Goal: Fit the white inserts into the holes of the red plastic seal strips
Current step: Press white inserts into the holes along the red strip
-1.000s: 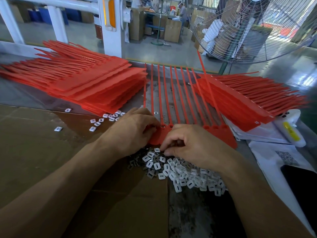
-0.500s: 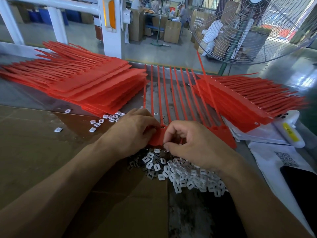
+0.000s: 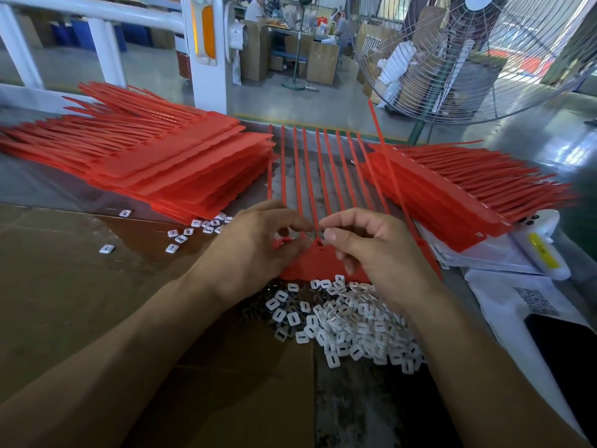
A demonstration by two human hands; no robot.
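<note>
While my left hand (image 3: 255, 244) presses down on the near end of the red strip sheet (image 3: 315, 263), its fingers curled over the flat tab, the sheet is pinned to the table (image 3: 58, 185) so it should not slide under pressure. My right hand (image 3: 371, 250) works just beside it: thumb and forefinger are pinched together at a hole in the tab. I judge they hold one white insert, but the piece itself is hidden between the fingertips, so I cannot confirm it. The remaining fingers hang loosely curled above the tab.

The sheet lies with its thin tails pointing away from me and the row of holes nearest the hands. This puts each hole within short reach.

The pile of white inserts (image 3: 349, 324) sits directly below the tab's near edge, touching it, so the right hand needs only a short pull back to collect the next piece. A few stray inserts (image 3: 181, 237) lie to the left on the cardboard (image 3: 80, 286).

Two stacks of red sheets flank the work: the left stack (image 3: 168, 166) and the right stack (image 3: 452, 189). Which one is finished stock I cannot tell.

A white bottle (image 3: 539, 244) and papers (image 3: 504, 295) lie at the right. A wire fan (image 3: 484, 59) stands beyond the table.
</note>
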